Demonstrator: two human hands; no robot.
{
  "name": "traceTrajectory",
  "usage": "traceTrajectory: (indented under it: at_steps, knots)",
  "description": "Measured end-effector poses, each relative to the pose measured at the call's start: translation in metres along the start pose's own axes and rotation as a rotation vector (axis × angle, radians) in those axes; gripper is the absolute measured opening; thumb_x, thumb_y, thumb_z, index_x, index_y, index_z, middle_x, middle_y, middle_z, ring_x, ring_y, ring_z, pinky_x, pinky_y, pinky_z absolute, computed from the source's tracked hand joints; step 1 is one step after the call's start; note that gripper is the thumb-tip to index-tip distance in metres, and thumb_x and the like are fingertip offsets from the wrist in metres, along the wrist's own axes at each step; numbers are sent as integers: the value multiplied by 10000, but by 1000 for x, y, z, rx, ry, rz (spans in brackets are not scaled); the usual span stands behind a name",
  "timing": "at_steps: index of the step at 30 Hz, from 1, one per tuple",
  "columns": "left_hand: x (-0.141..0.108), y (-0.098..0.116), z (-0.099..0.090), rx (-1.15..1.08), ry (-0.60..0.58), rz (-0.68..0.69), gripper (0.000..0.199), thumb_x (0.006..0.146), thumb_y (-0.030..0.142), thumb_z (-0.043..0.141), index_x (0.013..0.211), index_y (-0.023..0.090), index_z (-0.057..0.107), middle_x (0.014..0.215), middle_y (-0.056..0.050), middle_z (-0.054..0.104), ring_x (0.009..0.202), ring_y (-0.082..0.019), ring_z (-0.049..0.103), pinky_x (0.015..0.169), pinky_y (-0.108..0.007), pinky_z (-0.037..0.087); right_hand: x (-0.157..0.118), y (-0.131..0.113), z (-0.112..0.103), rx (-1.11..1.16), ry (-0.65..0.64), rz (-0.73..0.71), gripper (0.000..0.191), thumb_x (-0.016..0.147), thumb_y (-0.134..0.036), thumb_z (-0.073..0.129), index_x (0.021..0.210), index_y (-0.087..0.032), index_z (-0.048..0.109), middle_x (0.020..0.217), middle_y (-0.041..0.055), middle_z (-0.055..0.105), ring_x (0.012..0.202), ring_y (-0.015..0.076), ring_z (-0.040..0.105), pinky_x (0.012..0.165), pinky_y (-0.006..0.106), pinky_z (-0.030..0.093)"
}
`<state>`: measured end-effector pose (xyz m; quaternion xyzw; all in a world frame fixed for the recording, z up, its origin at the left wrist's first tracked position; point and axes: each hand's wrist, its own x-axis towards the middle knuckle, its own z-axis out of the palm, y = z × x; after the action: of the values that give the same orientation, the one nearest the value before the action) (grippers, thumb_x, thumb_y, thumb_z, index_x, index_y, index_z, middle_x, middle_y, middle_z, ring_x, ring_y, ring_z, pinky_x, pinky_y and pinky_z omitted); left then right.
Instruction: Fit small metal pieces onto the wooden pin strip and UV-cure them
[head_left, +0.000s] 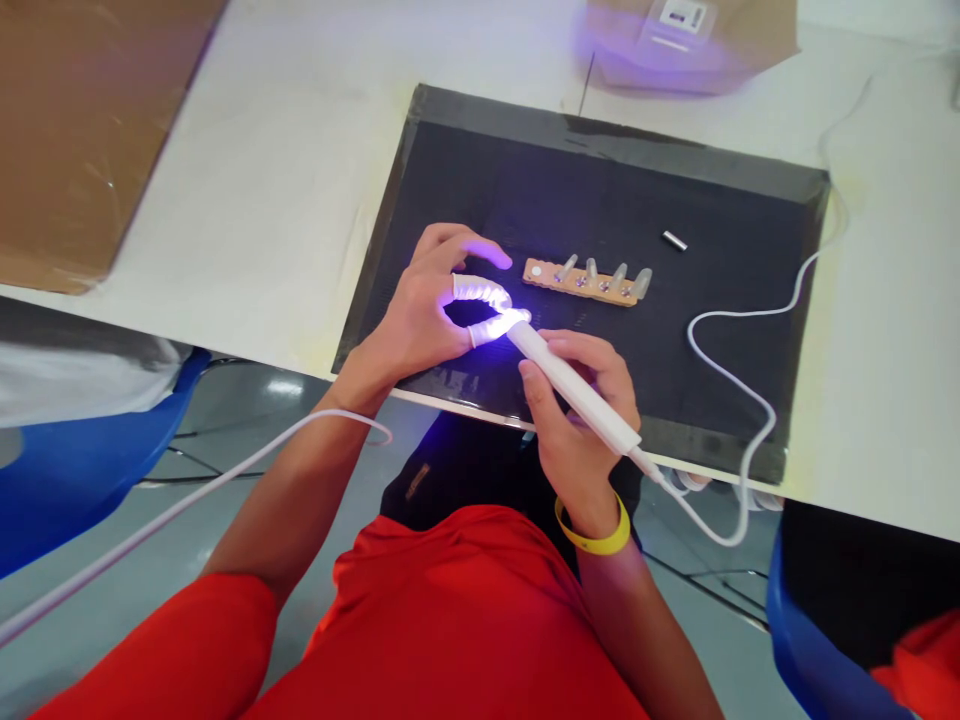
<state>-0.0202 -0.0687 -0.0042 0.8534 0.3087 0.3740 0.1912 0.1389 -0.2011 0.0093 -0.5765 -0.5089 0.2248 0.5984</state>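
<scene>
My right hand [581, 410] is wrapped round a white stick-shaped lamp [577, 385], whose far end gives off violet light. At that lit end, my left hand [431, 300] pinches with thumb and forefinger, both in white finger covers; glare hides whatever lies between the tips. Beyond the hands, a copper-coloured strip [547, 274] lies on the black mat [495, 185] with several translucent tips [618, 276] standing tilted along it. A small silver cylinder [675, 240] rests on the mat further right.
A white cable [739, 380] runs from the lamp across the mat's right side. Another cable [202, 490] passes over my left forearm. A brown board [82, 130] lies at the left, and a cardboard box [690, 50] stands at the back. Blue chairs [97, 450] flank me.
</scene>
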Motion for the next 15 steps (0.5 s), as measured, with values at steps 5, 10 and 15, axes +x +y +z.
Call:
traceTrajectory:
  at_steps: [5, 10, 15]
  knots:
    - [0, 1, -2, 11, -32, 1, 63, 916, 328, 801, 874, 283, 788, 1196, -51, 766, 1187, -267, 629, 957, -493, 598, 0, 0, -2, -12, 2, 14, 206, 913, -153, 752, 1075, -270, 702, 1100, 24, 751, 1061, 179, 718, 927, 373, 626]
    - [1, 2, -3, 21, -41, 20, 70, 902, 326, 819, 876, 270, 786, 1195, -48, 768, 1186, -266, 629, 955, -480, 601, 0, 2, -7, -17, 11, 22, 201, 909, -159, 758, 1067, -268, 699, 1096, 24, 749, 1055, 181, 723, 920, 371, 630]
    - [1, -1, -1, 16, -25, 69, 90, 885, 321, 841, 868, 255, 782, 1185, -38, 769, 1162, -259, 627, 920, -456, 613, -1, 3, -11, 24, -12, 33, 216, 906, -145, 758, 1075, -269, 702, 1108, 21, 745, 1063, 173, 718, 913, 358, 626]
